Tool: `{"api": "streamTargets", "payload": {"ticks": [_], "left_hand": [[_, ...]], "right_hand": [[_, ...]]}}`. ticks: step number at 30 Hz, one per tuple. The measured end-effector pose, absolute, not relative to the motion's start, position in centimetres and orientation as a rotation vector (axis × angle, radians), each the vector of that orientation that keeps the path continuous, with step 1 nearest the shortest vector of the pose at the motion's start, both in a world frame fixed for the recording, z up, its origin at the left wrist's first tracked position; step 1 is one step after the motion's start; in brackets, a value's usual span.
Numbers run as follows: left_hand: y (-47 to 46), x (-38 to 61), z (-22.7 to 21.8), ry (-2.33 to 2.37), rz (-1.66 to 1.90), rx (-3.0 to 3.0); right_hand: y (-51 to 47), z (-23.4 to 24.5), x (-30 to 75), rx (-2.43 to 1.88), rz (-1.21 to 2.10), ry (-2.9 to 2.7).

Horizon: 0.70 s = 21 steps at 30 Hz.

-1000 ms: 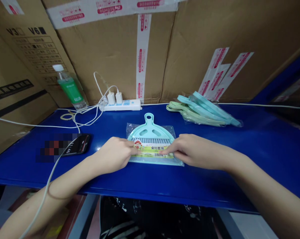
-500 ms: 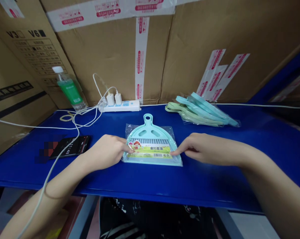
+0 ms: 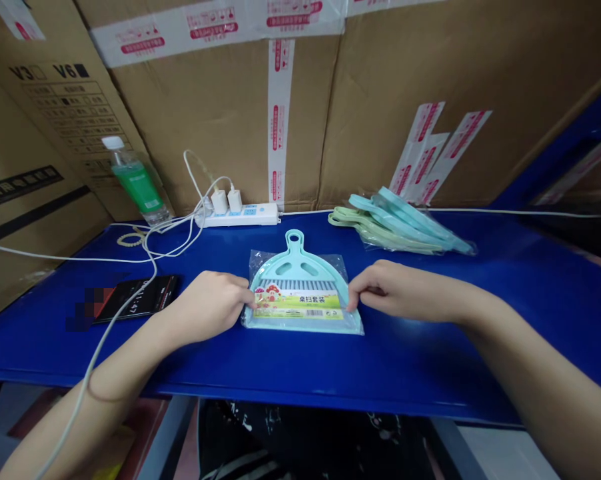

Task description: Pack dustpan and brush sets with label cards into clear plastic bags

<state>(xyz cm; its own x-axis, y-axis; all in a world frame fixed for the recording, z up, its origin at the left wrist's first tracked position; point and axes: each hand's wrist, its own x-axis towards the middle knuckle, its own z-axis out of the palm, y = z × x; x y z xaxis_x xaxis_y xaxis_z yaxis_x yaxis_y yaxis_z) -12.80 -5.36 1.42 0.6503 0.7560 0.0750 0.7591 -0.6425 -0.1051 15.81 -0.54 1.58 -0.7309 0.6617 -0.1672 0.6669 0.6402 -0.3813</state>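
A light-blue dustpan and brush set (image 3: 295,268) in a clear plastic bag lies flat before me, its ring handle pointing away. Under a printed label (image 3: 300,304) a row of grey bristles shows. My left hand (image 3: 213,305) is closed at the set's left edge, thumb and forefinger against the bag. At the opposite edge my right hand (image 3: 388,290) is closed too, its curled fingers gripping the side. Further back on the right lie several more bagged sets (image 3: 400,223), light blue and green.
A phone (image 3: 135,297) lies left of my left hand under a white cable (image 3: 108,333). Behind stand a power strip (image 3: 250,215) with two chargers, a beaded bracelet (image 3: 130,239) and a green-labelled bottle (image 3: 139,183). Cardboard boxes (image 3: 215,113) wall the back of the blue table (image 3: 290,370).
My right forefinger, stretched over the label's right end before, has drawn back and curled at the edge. The left fingertips have also pulled back to the left edge. The set stays put.
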Motion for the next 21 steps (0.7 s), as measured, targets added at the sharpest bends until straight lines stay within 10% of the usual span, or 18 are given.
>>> {"api": "streamTargets", "payload": {"ticks": [21], "left_hand": [[-5.2, -12.2, 0.3, -1.246, -0.105, -2.461]], "right_hand": [[0.3, 0.6, 15.3, 1.348, -0.545, 2.888]]}}
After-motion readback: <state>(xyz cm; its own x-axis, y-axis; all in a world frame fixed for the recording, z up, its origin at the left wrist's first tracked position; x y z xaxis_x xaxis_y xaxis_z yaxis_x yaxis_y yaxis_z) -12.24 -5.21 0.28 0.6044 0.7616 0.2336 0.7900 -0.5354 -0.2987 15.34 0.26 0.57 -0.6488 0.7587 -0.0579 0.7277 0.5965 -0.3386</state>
